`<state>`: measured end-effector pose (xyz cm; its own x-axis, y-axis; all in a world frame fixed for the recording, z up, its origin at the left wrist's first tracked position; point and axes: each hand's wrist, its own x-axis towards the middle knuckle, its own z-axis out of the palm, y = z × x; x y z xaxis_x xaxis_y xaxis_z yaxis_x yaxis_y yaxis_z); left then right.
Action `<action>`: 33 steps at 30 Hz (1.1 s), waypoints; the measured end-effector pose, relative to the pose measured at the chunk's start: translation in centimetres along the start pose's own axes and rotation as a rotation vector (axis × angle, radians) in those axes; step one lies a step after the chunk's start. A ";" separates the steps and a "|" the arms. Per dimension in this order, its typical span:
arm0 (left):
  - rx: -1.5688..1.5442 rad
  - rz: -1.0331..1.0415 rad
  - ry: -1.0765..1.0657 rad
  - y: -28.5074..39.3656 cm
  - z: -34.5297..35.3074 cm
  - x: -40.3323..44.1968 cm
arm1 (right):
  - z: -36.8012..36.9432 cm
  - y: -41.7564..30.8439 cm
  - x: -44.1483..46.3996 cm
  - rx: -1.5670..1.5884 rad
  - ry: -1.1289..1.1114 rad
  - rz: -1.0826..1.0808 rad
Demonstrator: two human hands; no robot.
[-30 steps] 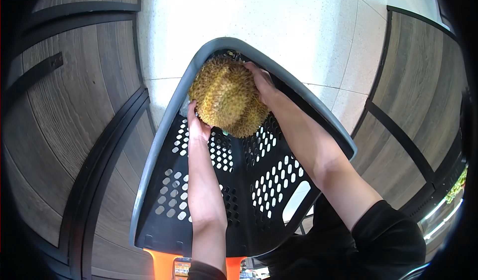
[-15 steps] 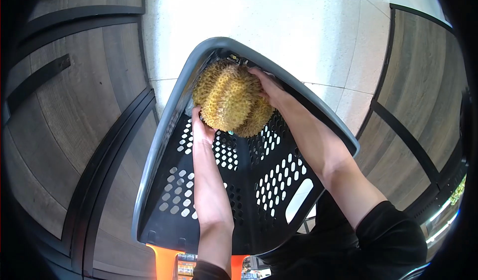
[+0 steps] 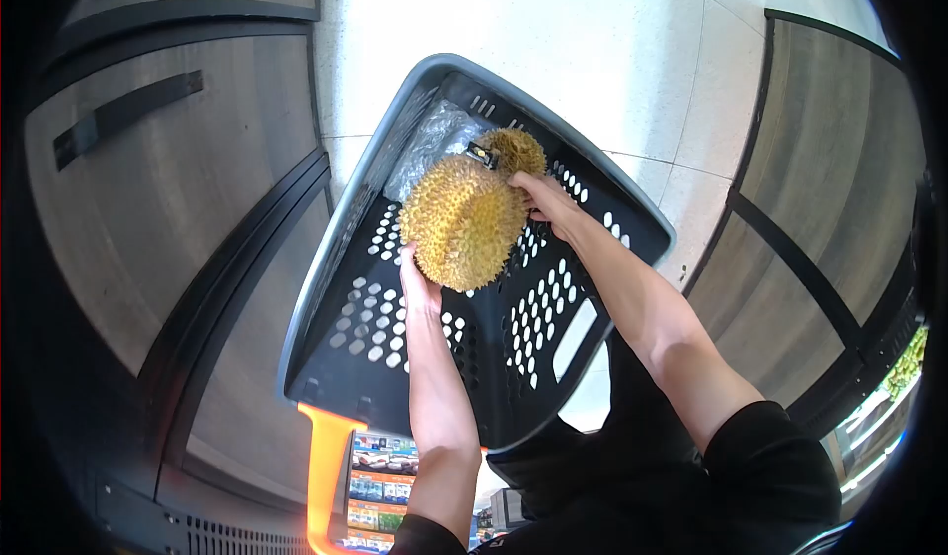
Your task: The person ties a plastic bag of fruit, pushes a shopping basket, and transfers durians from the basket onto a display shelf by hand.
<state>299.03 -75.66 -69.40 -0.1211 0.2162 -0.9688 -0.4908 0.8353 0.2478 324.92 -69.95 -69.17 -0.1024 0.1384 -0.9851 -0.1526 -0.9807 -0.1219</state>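
A large yellow-brown durian [image 3: 459,224] is held between my two hands inside a black shopping basket [image 3: 341,367] with a grey rim. My left hand [image 3: 422,280] cups its lower left side, fingers partly hidden beneath. My right hand [image 3: 543,201] grips the upper right side, thumb against the spines. Just behind it shows a smaller spiny durian part [image 3: 517,150]; I cannot tell whether it is a separate fruit. A small black label [image 3: 482,155] sits between the two. Clear crinkled plastic wrap [image 3: 434,140] lies along the basket's far left wall.
An orange handle [image 3: 329,466] rises at the basket's near left. Wood-panelled cabinets [image 3: 227,199] flank the left, with more panels [image 3: 790,219] on the right. Pale tiled floor [image 3: 513,32] lies beyond. Shelves of packaged goods [image 3: 380,491] appear at the bottom.
Both hands have brought the durian nearer to me and turned it. The plastic wrap, the label and the smaller spiny part behind now show more plainly. The basket's position in view has shifted.
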 end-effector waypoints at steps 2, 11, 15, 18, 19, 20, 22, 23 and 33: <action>0.006 -0.015 0.003 -0.4 -0.7 -3.1 | -0.2 1.2 -2.2 -0.034 -0.011 0.016; 0.067 0.296 0.015 2.2 1.8 -22.2 | -2.0 2.3 -20.9 0.112 -0.099 -0.218; 0.137 0.547 -0.063 6.3 4.6 -33.8 | -2.1 1.4 -30.3 0.278 -0.226 -0.459; 0.165 0.771 -0.098 9.2 5.8 -42.9 | -1.3 -1.1 -37.7 0.286 -0.355 -0.602; 0.179 0.827 -0.082 10.2 6.4 -46.5 | -0.8 -2.0 -40.6 0.314 -0.410 -0.677; 0.175 0.910 -0.109 10.7 6.1 -48.9 | -0.7 -2.6 -42.7 0.283 -0.455 -0.711; 0.147 1.052 -0.109 11.2 5.4 -53.4 | 0.3 -4.0 -46.5 0.252 -0.518 -0.787; 0.117 1.097 -0.105 11.2 5.4 -55.5 | 0.5 -4.5 -47.8 0.236 -0.542 -0.824; -0.213 1.291 -0.088 5.4 -6.0 -66.0 | 9.3 -0.2 -62.5 -0.003 -0.649 -1.014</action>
<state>299.15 -88.44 -4.13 -0.5516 0.8336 -0.0297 -0.1909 -0.0915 0.9773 322.23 -77.11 -6.44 -0.4128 0.8894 -0.1964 -0.4476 -0.3859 -0.8067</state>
